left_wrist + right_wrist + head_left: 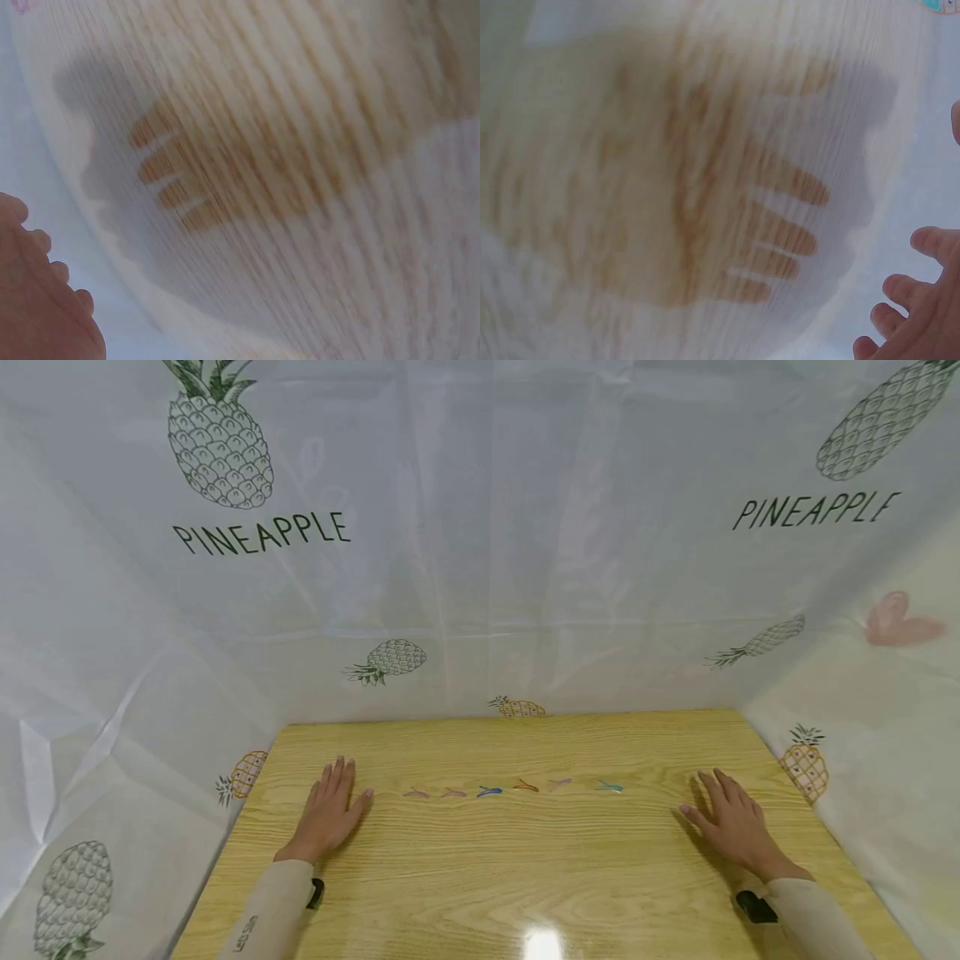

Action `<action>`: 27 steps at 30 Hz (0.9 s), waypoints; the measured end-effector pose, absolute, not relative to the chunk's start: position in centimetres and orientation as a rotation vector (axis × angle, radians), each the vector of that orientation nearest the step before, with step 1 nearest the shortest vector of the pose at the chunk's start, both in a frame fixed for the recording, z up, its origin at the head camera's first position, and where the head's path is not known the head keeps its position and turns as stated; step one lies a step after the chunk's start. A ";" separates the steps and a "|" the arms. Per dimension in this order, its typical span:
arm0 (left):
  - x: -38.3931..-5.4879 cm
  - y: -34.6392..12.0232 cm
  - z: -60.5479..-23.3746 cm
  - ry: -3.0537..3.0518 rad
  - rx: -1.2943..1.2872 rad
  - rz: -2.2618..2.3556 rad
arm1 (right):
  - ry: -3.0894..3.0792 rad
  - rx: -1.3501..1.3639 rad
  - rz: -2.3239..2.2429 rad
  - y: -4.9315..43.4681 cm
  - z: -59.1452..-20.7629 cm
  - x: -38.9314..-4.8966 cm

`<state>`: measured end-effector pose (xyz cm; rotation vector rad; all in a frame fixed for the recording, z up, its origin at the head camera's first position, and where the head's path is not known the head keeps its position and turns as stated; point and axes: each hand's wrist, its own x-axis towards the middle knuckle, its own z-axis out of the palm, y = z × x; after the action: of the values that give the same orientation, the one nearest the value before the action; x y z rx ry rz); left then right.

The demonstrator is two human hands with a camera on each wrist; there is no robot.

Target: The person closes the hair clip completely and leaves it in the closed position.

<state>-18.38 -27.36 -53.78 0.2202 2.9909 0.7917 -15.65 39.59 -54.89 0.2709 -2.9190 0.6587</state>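
Note:
In the head view, my left hand [326, 814] is over the left part of the wooden table, fingers straight and thumb spread, holding nothing. Over at the right, my right hand [735, 827] has its fingers spread, also with nothing in it. Between them runs a row of small V-shaped pieces that look like open hair clips. From left to right come a pink clip [416, 794], another pink clip [453, 794], a dark blue clip [489, 791], an orange-brown clip [527, 786], a lilac clip [560, 782] and a light blue clip [610, 787]. Neither hand touches the row.
The wood-grain table [480, 852] ends at a pale curtain [480, 568] printed with pineapples, which hangs behind it and along both sides. Black bands [756, 907] show at the wrists, below light sleeves [270, 906]. A bright glare lies near the table's front.

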 end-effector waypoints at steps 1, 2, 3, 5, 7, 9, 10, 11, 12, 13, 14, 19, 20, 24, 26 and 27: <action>-18.4 -27.3 -53.8 2.996 0.222 0.802 | -2.919 0.271 0.656 39.5 -54.9 -15.6; -18.3 -27.3 -53.8 2.993 0.222 0.810 | -2.921 0.272 0.656 39.5 -54.9 -15.6; -18.3 -27.3 -53.8 2.989 0.222 0.812 | -2.923 0.271 0.654 39.5 -55.0 -15.6; -18.2 -27.1 -53.8 2.987 0.227 0.827 | -2.921 0.272 0.648 39.4 -55.0 -15.5; -18.2 -27.0 -53.8 2.979 0.225 0.831 | -2.916 0.276 0.642 39.3 -55.0 -15.5; -18.2 -26.8 -53.7 2.976 0.227 0.818 | -2.910 0.280 0.636 39.2 -55.2 -15.5; -18.3 -26.8 -53.7 2.976 0.227 0.810 | -2.906 0.285 0.641 39.2 -55.2 -15.6; -18.4 -26.7 -53.6 2.971 0.227 0.804 | -2.903 0.290 0.645 39.1 -55.3 -15.6; -18.4 -26.6 -53.5 2.968 0.227 0.801 | -2.900 0.294 0.648 39.0 -55.3 -15.7; -18.4 -26.5 -53.4 2.968 0.229 0.793 | -2.895 0.300 0.651 38.9 -55.3 -15.7; -18.4 -26.4 -53.3 2.968 0.232 0.789 | -2.890 0.306 0.657 38.8 -55.3 -15.7; -18.5 -25.7 -52.9 2.949 0.257 0.785 | -2.862 0.338 0.697 37.9 -54.9 -15.9; -18.5 -25.5 -52.9 2.946 0.264 0.788 | -2.859 0.345 0.704 37.7 -54.7 -15.9; -18.5 -24.7 -52.9 2.941 0.294 0.795 | -2.851 0.373 0.708 37.0 -54.3 -15.8; -18.4 -24.4 -53.0 2.944 0.309 0.791 | -2.845 0.383 0.697 36.6 -54.2 -15.6; -18.4 -24.2 -53.1 2.943 0.318 0.793 | -2.843 0.386 0.696 36.4 -54.2 -15.6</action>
<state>-18.36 -24.18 -53.05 0.3176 2.9433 0.7933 -15.57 36.42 -54.18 0.3856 -2.8426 0.6963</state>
